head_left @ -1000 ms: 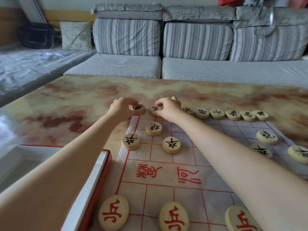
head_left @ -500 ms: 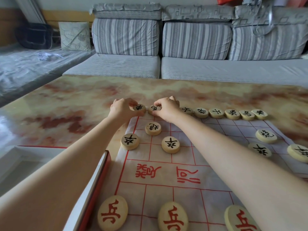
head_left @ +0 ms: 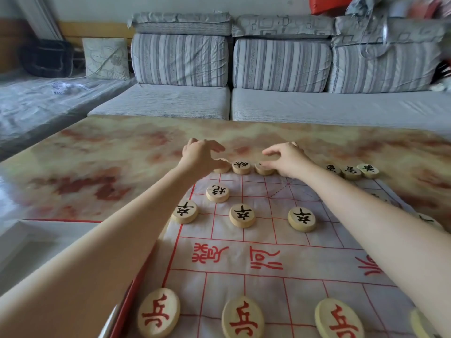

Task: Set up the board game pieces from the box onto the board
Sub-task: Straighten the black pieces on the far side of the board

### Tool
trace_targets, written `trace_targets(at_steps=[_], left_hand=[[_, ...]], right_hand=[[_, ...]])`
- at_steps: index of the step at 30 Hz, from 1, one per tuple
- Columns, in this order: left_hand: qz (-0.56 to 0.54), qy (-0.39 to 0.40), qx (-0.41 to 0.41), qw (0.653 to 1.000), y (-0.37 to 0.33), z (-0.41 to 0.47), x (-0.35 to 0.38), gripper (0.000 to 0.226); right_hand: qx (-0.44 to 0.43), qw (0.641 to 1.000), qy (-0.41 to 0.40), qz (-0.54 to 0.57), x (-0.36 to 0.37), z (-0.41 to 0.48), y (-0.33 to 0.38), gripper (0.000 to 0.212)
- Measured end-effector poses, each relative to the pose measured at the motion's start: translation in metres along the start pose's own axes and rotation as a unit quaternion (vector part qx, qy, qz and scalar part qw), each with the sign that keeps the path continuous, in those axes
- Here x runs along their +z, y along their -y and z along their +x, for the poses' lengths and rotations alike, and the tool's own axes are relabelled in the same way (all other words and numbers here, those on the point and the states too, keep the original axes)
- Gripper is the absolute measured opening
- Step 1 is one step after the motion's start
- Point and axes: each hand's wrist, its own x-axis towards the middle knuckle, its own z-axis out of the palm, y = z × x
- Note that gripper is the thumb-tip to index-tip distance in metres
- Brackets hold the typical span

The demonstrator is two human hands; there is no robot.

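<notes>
Head view: on the cloth xiangqi board [head_left: 317, 262], the black far row is being aligned. The left hand [head_left: 202, 154] is poised over the corner piece [head_left: 222, 169] with fingers loosely spread and nothing pinched. The right hand [head_left: 285, 158] has thumb and index parted by the third piece [head_left: 263, 169]; contact cannot be told. Pieces should be nudged onto line crossings and evenly spaced.

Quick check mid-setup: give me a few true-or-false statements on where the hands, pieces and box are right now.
1. The left hand and right hand are both at the board's far row. True.
2. The nearest pieces bear black characters. False: the nearest pieces bear red ones.
3. One piece lies between the hands. True.
4. The box is right of the board. False: the box is on its left.
</notes>
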Motion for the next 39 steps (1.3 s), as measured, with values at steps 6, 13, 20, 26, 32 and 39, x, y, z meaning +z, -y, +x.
trace_targets(at_steps=[6, 13, 20, 26, 32, 39], left_hand=[[0.052, 0.042, 0.021, 0.998, -0.02, 0.007, 0.022, 0.052], [0.111, 0.003, -0.004, 0.994, -0.028, 0.01, 0.04, 0.056], [0.136, -0.03, -0.015, 0.99, -0.034, 0.012, 0.048, 0.049], [0.068, 0.033, -0.014, 0.997, -0.038, 0.012, 0.046, 0.051], [0.058, 0.073, -0.048, 0.995, -0.04, 0.013, 0.043, 0.061], [0.081, -0.006, -0.019, 0.997, -0.035, 0.007, 0.051, 0.059]], right_hand=[[0.004, 1.0, 0.002, -0.003, 0.004, -0.005, -0.006, 0.054], [-0.014, 0.999, -0.03, -0.021, 0.008, -0.005, -0.01, 0.051], [-0.021, 0.997, -0.05, -0.056, 0.017, -0.002, -0.015, 0.042], [-0.025, 0.997, -0.038, -0.068, 0.016, -0.002, -0.015, 0.041], [-0.014, 0.996, -0.033, -0.086, 0.016, -0.001, -0.013, 0.043], [-0.025, 0.996, -0.031, -0.083, 0.017, -0.002, -0.015, 0.042]])
